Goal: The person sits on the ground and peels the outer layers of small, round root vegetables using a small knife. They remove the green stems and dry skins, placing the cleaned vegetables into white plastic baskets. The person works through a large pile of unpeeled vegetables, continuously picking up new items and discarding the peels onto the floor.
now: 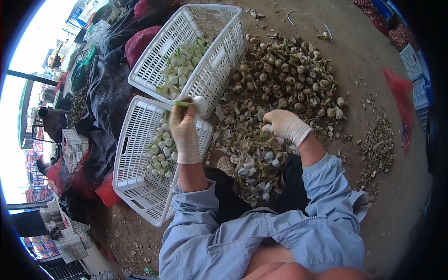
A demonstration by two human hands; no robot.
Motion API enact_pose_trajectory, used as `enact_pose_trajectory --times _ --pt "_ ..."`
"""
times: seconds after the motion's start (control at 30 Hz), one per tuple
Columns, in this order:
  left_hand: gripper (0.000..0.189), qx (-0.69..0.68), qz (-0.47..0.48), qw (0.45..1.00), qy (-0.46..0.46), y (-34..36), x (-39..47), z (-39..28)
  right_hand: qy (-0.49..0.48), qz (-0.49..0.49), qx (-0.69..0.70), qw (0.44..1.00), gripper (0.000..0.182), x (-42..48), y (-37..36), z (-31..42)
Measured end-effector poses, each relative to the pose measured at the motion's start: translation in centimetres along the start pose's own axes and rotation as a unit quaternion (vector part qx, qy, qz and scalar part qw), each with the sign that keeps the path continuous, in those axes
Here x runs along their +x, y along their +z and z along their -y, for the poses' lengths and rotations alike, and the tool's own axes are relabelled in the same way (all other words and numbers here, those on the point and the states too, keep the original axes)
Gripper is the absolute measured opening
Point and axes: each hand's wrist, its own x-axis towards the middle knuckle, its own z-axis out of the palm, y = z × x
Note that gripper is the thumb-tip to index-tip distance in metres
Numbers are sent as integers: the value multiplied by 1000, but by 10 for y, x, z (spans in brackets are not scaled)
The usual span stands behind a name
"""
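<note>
My left hand (184, 131), in a striped knit glove, grips a peeled white garlic bulb (199, 105) by its green stem, over the facing rims of two white plastic crates. The upper crate (217, 66) and the lower crate (122, 168) both hold peeled bulbs with green stems. My right hand (285, 126), gloved the same way, has its fingers curled above the peelings; a small bluish-grey thing shows at the fingers, but whether it is held is unclear. Beyond it lies a heap of unpeeled, soil-stained garlic bulbs (290, 73).
Loose skins (252, 168) cover the ground between my legs. A pile of dry scraps (378, 150) and a red mesh bag (399, 91) lie to the right. Dark cloth (108, 84) and a red sack (140, 45) border the crates on the left. A person (54, 122) is at far left.
</note>
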Motion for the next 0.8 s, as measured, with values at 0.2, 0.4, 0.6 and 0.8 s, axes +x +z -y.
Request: enact_pose_trajectory --times 0.2,0.4,0.6,0.8 --pt "55 462 -126 844 240 -7 -5 -16 262 -163 139 941 27 81 -20 -103" --pt "48 342 258 901 62 59 -38 2 335 -129 7 933 32 189 55 -158" --pt "46 372 353 858 30 70 -34 -4 170 -164 -237 942 45 231 129 -209" --pt "50 365 344 864 29 71 -30 0 180 -177 299 920 54 220 84 -191"
